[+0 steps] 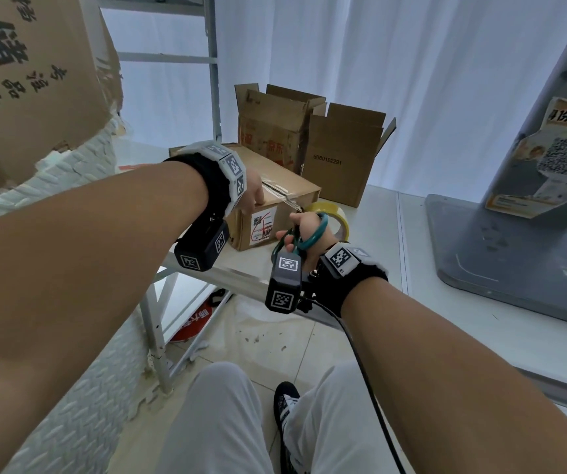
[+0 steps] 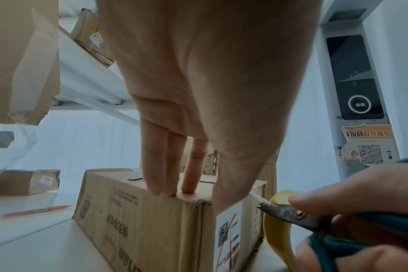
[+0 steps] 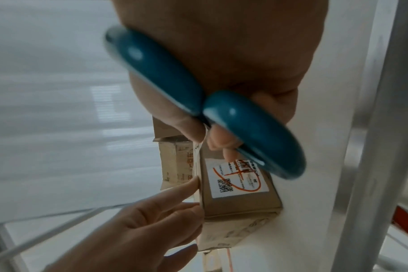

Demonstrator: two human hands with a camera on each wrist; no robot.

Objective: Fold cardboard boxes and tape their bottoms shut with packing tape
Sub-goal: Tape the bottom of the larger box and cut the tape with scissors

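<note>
- Cardboard box [image 1: 268,196], the closed one, lies on the white table [image 1: 378,213] near its front edge, directly ahead of the person; what it holds cannot be seen because the flaps are shut.
- Clear packing tape [image 1: 280,193] runs along the seam of its upper face and hangs over the near right edge.
- A white shipping label [image 1: 263,224] with a small code and red pen strokes covers the end face turned toward the person.
- The left hand [image 1: 252,193] rests on the top of the closed box with straight fingers [image 2: 162,174] pressing down near the front edge and the thumb lying against the labelled end; it grips nothing.
- The right hand [image 1: 304,230] holds teal-handled scissors [image 1: 304,238], fingers threaded through the loops; the dark blades [image 2: 287,213] point at the box's upper right corner, where the tape hangs over.
- From the left wrist view the blade tips sit right at the tape strip; whether they are cutting it cannot be told.
- A yellow roll of tape [image 1: 331,217] stands on the table just beside the closed box, behind the right hand.
- Two open boxes stand behind the closed one: a worn box with red print [image 1: 272,128] and a plain brown box [image 1: 342,155] touching it on the right. Both have their top flaps up, and their insides are hidden from the head view.
- A grey kiosk stand [image 1: 514,241] with a poster occupies the right side of the table.
</note>
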